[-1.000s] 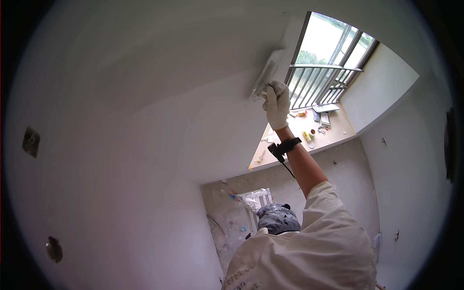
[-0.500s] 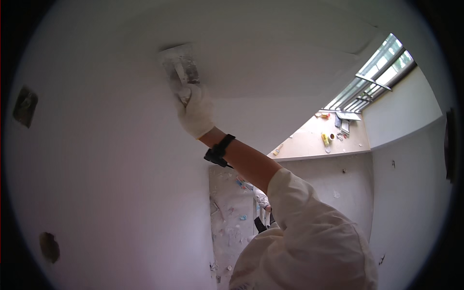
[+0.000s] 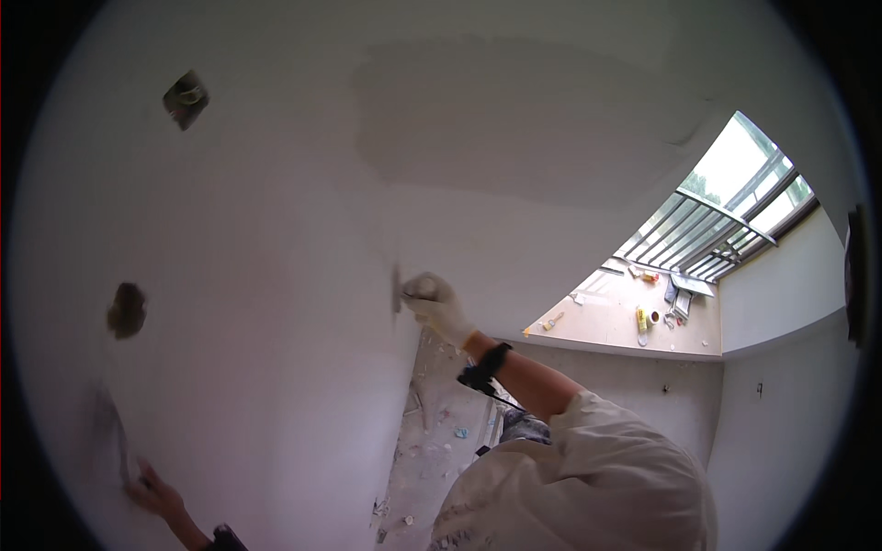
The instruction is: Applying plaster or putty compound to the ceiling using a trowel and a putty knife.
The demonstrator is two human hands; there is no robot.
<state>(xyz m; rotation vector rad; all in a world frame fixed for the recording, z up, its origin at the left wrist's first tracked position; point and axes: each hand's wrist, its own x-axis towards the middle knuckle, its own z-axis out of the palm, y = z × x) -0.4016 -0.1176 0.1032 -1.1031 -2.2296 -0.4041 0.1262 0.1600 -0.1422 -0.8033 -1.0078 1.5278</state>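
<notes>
Closed in its white glove, my right hand (image 3: 439, 308) grips a plastering trowel (image 3: 397, 289) by the handle. The trowel's blade shows nearly edge-on, close to the pale wall (image 3: 276, 211); contact cannot be made out. Above it a darker, damp-looking patch of skim coat (image 3: 505, 119) spreads over the wall. At the lower left my left hand (image 3: 158, 496), with no white glove visible, is wrapped around a flat tool (image 3: 119, 441). That tool is smeared by motion and seen from the side, so its exact kind is unclear.
Two dark wall holes (image 3: 186, 99) (image 3: 128, 310) lie on the left. To the right, a window with bars (image 3: 707, 230) stands over a ledge (image 3: 588, 321) holding a brush (image 3: 553, 321), a yellow bottle (image 3: 642, 320) and several small items. Debris lies on the floor (image 3: 427, 441) below.
My right hand has come down and to the right with the trowel, its blade turned edge-on. My left hand and its tool have entered at lower left. The view has shifted.
</notes>
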